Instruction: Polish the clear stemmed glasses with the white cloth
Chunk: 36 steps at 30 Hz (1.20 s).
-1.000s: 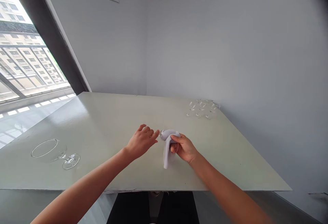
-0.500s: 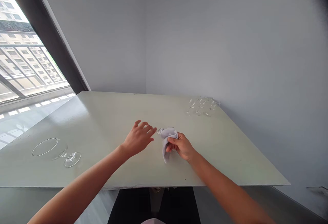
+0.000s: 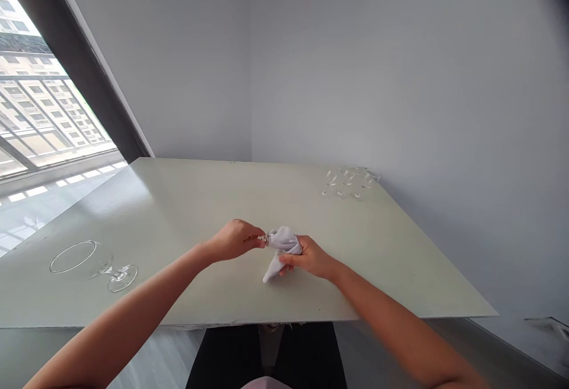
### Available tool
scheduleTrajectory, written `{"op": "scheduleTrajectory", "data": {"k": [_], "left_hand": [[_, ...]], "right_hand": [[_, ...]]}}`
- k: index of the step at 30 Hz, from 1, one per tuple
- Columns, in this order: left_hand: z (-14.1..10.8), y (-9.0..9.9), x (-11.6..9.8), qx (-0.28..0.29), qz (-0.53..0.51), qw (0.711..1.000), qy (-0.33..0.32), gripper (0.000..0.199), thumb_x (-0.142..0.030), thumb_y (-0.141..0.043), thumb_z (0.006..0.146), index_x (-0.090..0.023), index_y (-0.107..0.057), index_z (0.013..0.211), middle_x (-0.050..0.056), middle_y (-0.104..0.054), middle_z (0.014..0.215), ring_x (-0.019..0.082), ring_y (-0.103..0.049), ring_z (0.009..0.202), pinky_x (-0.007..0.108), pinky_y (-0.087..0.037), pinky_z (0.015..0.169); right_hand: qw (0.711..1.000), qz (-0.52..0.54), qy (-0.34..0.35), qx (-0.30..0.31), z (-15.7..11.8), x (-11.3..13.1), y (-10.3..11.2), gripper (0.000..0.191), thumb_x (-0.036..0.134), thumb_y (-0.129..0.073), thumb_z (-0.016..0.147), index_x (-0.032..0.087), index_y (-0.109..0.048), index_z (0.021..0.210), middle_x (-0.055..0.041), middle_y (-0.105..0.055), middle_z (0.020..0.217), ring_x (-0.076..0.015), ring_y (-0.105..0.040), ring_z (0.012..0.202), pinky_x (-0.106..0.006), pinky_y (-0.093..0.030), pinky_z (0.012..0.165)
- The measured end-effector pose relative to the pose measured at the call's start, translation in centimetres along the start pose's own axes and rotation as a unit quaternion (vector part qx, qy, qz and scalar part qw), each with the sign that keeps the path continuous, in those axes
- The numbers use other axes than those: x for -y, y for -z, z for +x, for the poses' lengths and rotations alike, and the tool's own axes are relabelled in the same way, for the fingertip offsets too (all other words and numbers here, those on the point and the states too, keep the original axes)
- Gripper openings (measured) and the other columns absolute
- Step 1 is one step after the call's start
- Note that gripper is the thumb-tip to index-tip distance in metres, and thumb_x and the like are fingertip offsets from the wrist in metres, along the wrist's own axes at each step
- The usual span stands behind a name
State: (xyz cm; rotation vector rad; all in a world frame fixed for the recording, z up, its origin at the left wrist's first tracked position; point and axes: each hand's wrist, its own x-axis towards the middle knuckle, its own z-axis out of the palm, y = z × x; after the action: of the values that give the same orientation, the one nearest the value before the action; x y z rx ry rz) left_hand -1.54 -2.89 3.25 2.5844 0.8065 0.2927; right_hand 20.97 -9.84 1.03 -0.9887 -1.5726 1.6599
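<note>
Near the middle of the table, my right hand grips a pale cloth together with a small glass. The cloth is bunched in and around the glass, and one corner hangs down toward the tabletop. My left hand pinches the stem end of the small glass, which points left. Most of that glass is hidden by the cloth and my right fingers.
A large stemmed glass stands at the left of the pale table. Several small stemmed glasses are grouped at the back right, near the wall. The table's front edge is close to my body.
My left hand has closed from spread fingers onto the small glass's stem end. The cloth and my right hand have shifted slightly left, and the hanging corner has swung left.
</note>
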Motion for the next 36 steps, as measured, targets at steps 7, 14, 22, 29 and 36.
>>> {"op": "scheduleTrajectory", "data": {"k": [7, 14, 22, 29, 36], "left_hand": [[0.3, -0.9, -0.7, -0.087, 0.06, 0.994, 0.025, 0.028, -0.035, -0.043, 0.085, -0.022, -0.057, 0.104, 0.006, -0.063, 0.089, 0.018, -0.056, 0.085, 0.034, -0.043, 0.076], [0.4, -0.8, -0.5, -0.189, 0.239, 0.948, -0.093, 0.025, -0.036, -0.04, 0.087, -0.02, -0.058, 0.093, 0.002, -0.057, 0.065, 0.014, -0.052, 0.067, 0.032, -0.039, 0.077], [-0.1, 0.3, -1.4, 0.072, -0.2, 0.975, 0.069, 0.043, -0.055, -0.043, 0.079, -0.016, -0.059, 0.069, -0.002, -0.043, 0.055, 0.007, -0.035, 0.05, 0.021, -0.028, 0.048], [0.0, -0.6, -0.2, 0.067, -0.378, 0.905, 0.184, 0.045, -0.057, -0.048, 0.073, -0.014, -0.057, 0.067, -0.002, -0.043, 0.053, 0.01, -0.042, 0.054, 0.023, -0.034, 0.052], [0.9, -1.0, -1.1, 0.033, -0.185, 0.957, 0.223, 0.036, -0.046, -0.043, 0.076, -0.016, -0.054, 0.059, -0.001, -0.047, 0.054, 0.008, -0.038, 0.046, 0.022, -0.028, 0.046]], "right_hand": [[0.989, 0.107, -0.007, -0.104, 0.9, -1.1, 0.0, 0.026, 0.038, -0.065, 0.07, 0.015, -0.06, 0.08, -0.0003, -0.063, 0.059, -0.0142, -0.061, 0.051, -0.024, -0.045, 0.049], [0.987, 0.133, 0.013, -0.084, 0.6, -0.6, -1.6, 0.027, 0.039, -0.058, 0.076, 0.015, -0.058, 0.09, 0.0, -0.062, 0.057, -0.0126, -0.059, 0.051, -0.023, -0.044, 0.048], [0.839, -0.482, 0.251, 0.027, 0.5, 0.7, 3.2, 0.029, 0.015, -0.045, 0.08, 0.024, -0.062, 0.102, -0.0051, -0.068, 0.098, -0.021, -0.06, 0.094, -0.035, -0.043, 0.08], [0.791, -0.524, 0.282, -0.141, -0.2, 1.9, 7.4, 0.043, 0.008, -0.04, 0.081, 0.027, -0.055, 0.116, -0.0015, -0.061, 0.114, -0.019, -0.057, 0.103, -0.032, -0.044, 0.083], [0.796, -0.545, 0.252, -0.078, -0.9, 3.6, 2.0, 0.041, 0.041, -0.051, 0.081, 0.021, -0.054, 0.118, -0.0084, -0.053, 0.125, -0.0283, -0.046, 0.115, -0.044, -0.031, 0.097]]}}
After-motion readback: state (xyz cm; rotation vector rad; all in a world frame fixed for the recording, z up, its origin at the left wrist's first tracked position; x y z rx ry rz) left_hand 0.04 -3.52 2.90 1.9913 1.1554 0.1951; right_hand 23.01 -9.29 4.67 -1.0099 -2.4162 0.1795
